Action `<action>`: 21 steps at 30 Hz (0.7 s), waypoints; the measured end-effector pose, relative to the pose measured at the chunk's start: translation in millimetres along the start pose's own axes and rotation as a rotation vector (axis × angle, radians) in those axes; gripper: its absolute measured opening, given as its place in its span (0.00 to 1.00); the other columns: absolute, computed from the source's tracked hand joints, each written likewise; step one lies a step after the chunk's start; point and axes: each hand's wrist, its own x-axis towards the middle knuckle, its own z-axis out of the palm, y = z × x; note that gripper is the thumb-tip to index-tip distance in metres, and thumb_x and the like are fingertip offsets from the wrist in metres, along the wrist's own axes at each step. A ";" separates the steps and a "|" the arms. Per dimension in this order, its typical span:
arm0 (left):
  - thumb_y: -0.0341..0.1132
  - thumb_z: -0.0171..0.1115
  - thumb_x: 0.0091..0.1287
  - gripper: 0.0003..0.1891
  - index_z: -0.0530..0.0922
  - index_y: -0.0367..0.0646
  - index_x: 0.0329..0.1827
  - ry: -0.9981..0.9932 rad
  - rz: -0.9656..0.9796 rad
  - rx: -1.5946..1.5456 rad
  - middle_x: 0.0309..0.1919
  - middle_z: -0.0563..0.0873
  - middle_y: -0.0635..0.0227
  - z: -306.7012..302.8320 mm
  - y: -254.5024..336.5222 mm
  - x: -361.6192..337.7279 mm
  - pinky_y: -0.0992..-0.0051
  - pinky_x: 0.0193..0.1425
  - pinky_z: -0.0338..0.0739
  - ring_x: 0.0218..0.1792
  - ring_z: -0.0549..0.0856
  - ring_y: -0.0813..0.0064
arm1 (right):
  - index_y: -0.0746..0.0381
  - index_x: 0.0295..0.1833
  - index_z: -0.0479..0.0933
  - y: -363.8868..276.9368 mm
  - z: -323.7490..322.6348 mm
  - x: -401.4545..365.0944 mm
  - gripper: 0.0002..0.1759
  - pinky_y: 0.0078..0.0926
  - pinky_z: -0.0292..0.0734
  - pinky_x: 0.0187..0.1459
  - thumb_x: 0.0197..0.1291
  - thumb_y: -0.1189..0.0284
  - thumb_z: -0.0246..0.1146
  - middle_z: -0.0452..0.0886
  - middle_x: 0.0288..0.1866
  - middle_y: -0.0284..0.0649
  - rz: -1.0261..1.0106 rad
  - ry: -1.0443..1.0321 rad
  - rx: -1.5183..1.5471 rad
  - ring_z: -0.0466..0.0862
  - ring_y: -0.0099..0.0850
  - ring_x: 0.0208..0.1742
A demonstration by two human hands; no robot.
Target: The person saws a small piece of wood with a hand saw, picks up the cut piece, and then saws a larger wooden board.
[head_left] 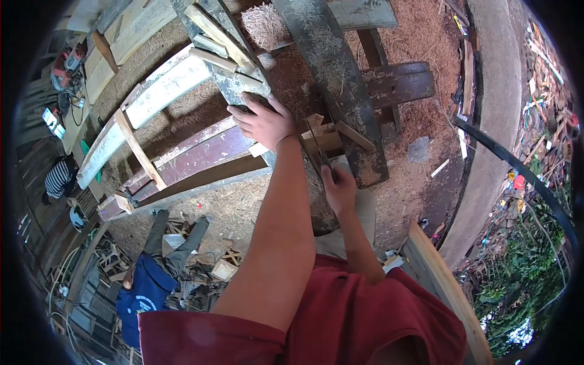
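Observation:
My left hand (pixel 263 123) presses down with its fingers spread, on the end of a dark, worn plank (pixel 228 85) strewn with wood offcuts (pixel 220 38). To its right and nearer my body, my right hand (pixel 340 187) is closed around the grip of a hand saw (pixel 316 141). The saw's thin blade appears nearly edge-on and points away from me, beside a pale wood piece (pixel 325 143) lying between the planks. A short wood strip (pixel 355 136) rests on the second dark plank (pixel 331 67). The grip is mostly hidden by my fingers.
Long curved boards (pixel 210 146) with a crosspiece (pixel 140 149) extend left. A person in a blue shirt (pixel 145 298) is at lower left, and a red power tool (pixel 64 70) lies at upper left. Shavings cover the ground. A black hose (pixel 517 164) crosses the concrete ledge (pixel 496 140).

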 end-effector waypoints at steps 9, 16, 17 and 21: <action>0.52 0.57 0.79 0.36 0.63 0.45 0.86 -0.040 0.007 -0.025 0.84 0.58 0.32 -2.1 -0.1 1.0 0.40 0.79 0.65 0.80 0.66 0.34 | 0.71 0.36 0.85 3.3 -12.6 -6.0 0.29 0.40 0.76 0.33 0.69 0.50 0.72 0.80 0.22 0.53 0.005 -0.007 -0.081 0.81 0.36 0.24; 0.53 0.56 0.80 0.36 0.63 0.46 0.86 -0.046 0.007 0.001 0.84 0.58 0.34 -0.5 -0.2 0.9 0.41 0.80 0.65 0.80 0.66 0.35 | 0.71 0.34 0.83 32.8 -16.0 -26.8 0.30 0.42 0.75 0.32 0.70 0.49 0.71 0.79 0.21 0.51 0.004 0.035 -0.044 0.77 0.39 0.23; 0.54 0.55 0.80 0.36 0.62 0.46 0.86 -0.048 0.007 -0.005 0.84 0.58 0.34 1.3 -1.7 0.8 0.41 0.80 0.64 0.80 0.66 0.35 | 0.70 0.35 0.83 16.7 -16.5 -18.6 0.30 0.41 0.76 0.32 0.70 0.50 0.71 0.79 0.22 0.50 0.014 0.029 -0.141 0.78 0.38 0.23; 0.54 0.55 0.81 0.35 0.64 0.47 0.85 -0.033 0.009 0.005 0.83 0.60 0.35 0.7 -3.6 0.7 0.41 0.79 0.66 0.80 0.66 0.37 | 0.69 0.36 0.85 -4.8 -8.3 -10.2 0.29 0.41 0.77 0.34 0.71 0.50 0.71 0.81 0.22 0.51 0.005 -0.006 -0.042 0.82 0.39 0.24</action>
